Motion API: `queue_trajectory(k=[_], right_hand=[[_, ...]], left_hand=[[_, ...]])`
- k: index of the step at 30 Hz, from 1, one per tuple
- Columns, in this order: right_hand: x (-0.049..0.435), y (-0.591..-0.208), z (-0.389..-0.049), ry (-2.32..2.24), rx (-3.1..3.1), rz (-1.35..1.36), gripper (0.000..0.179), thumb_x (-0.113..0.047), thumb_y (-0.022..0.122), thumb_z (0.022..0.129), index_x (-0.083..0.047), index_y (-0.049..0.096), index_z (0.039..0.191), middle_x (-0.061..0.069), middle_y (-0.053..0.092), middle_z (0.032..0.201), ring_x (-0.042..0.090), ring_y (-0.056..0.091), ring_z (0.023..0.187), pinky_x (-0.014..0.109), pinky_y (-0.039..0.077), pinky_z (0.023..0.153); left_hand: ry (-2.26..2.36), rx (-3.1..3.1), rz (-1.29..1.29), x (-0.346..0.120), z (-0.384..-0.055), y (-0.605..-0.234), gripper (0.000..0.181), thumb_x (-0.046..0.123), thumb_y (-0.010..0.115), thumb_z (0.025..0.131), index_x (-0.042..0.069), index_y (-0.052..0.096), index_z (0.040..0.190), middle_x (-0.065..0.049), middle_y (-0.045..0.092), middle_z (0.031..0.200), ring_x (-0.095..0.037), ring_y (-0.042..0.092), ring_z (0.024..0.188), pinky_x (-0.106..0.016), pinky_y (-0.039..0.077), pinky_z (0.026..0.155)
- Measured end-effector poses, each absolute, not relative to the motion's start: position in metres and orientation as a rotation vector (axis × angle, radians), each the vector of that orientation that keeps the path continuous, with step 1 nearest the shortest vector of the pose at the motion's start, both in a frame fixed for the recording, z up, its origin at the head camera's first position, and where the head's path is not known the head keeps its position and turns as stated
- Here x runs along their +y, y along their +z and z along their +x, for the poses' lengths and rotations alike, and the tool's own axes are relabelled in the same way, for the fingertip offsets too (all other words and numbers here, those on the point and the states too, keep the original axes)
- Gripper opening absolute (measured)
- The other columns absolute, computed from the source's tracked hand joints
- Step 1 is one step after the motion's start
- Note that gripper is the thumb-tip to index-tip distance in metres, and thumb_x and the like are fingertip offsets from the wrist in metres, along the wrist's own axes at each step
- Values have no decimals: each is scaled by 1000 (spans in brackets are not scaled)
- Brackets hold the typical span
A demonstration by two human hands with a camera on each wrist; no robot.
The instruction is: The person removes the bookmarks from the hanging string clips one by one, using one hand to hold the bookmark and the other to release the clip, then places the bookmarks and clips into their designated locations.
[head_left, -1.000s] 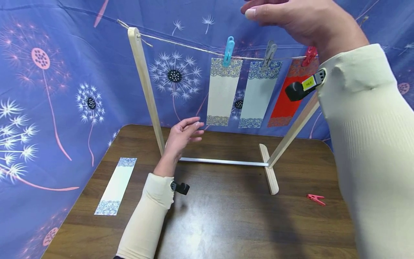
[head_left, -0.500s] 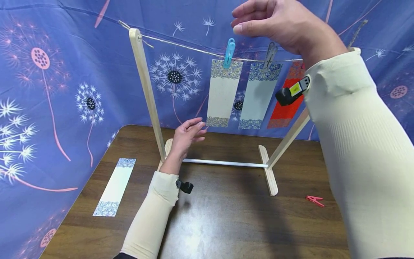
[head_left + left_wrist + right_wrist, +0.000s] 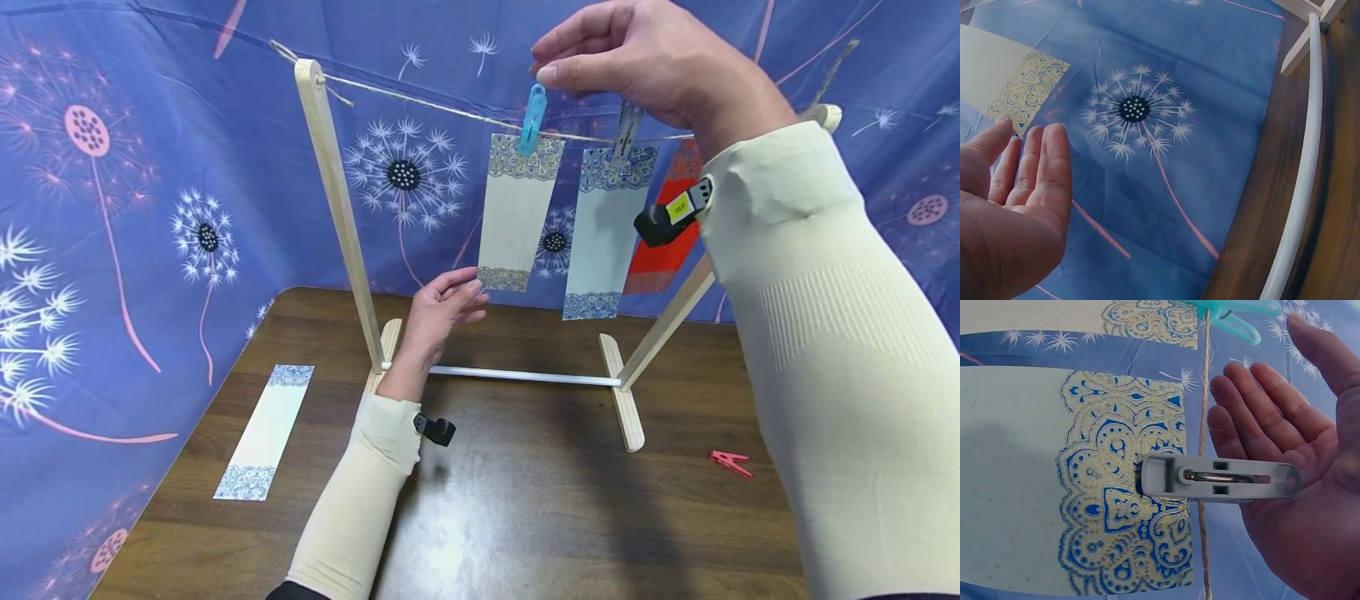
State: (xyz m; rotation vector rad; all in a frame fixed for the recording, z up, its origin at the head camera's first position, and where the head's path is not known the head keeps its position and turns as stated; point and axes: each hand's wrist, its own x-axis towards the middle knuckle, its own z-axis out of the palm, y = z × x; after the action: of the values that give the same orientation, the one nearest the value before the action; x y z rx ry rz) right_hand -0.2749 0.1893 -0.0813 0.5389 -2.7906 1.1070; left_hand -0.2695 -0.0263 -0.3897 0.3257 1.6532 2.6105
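Note:
A blue clothespin (image 3: 532, 121) fixes a cream bookmark-like strip (image 3: 517, 217) with patterned ends to the twine line (image 3: 420, 104). My right hand (image 3: 645, 58) is at its upper end, thumb and fingers parted around it; contact is hard to tell. A grey clothespin (image 3: 1222, 478) holds a pale blue strip (image 3: 1016, 469); its handle end lies against or just before my right palm in the right wrist view. My left hand (image 3: 442, 312) has relaxed fingers beside the cream strip's lower corner. In the left wrist view its fingertips (image 3: 1054, 134) lie close to that patterned end (image 3: 1032, 87).
A red strip (image 3: 667, 250) hangs farther right, partly behind my right wrist. The wooden stand has two posts (image 3: 341, 208) and a white bar (image 3: 525, 377) across its feet. Another patterned strip (image 3: 266, 433) lies on the table's left; a red clothespin (image 3: 730, 463) lies right.
My right hand has come down and left to the blue clothespin. My left hand has shifted slightly right toward the cream strip. The pale blue strip's lower end has swung forward.

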Motion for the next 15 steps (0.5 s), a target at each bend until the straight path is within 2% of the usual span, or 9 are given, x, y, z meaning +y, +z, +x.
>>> queue_trajectory(k=[5,12,15], right_hand=[[187,-81,-276,1121,-2801,560,45,-37,73,97,-20,67,138,-1,65,135,22,55,123,34,35,122],[185,-81,-278,1135,-2808,571,44,-35,73,97,-18,67,137,0,66,135,23,56,123,33,34,123],[183,-81,-278,1134,-2808,573,44,-35,74,97,-18,68,137,1,66,135,24,56,121,35,36,122]], left_hand=[[2627,1632,334,-26,-268,-389,31,0,65,101,-7,62,132,-9,74,102,-27,74,97,-36,65,84],[2654,1612,335,-27,-267,-390,28,-3,63,101,-12,62,128,-10,74,100,-39,72,104,-37,65,85],[2665,1595,337,-27,-267,-390,25,-4,63,101,-11,62,125,-10,74,100,-40,71,105,-37,64,86]])
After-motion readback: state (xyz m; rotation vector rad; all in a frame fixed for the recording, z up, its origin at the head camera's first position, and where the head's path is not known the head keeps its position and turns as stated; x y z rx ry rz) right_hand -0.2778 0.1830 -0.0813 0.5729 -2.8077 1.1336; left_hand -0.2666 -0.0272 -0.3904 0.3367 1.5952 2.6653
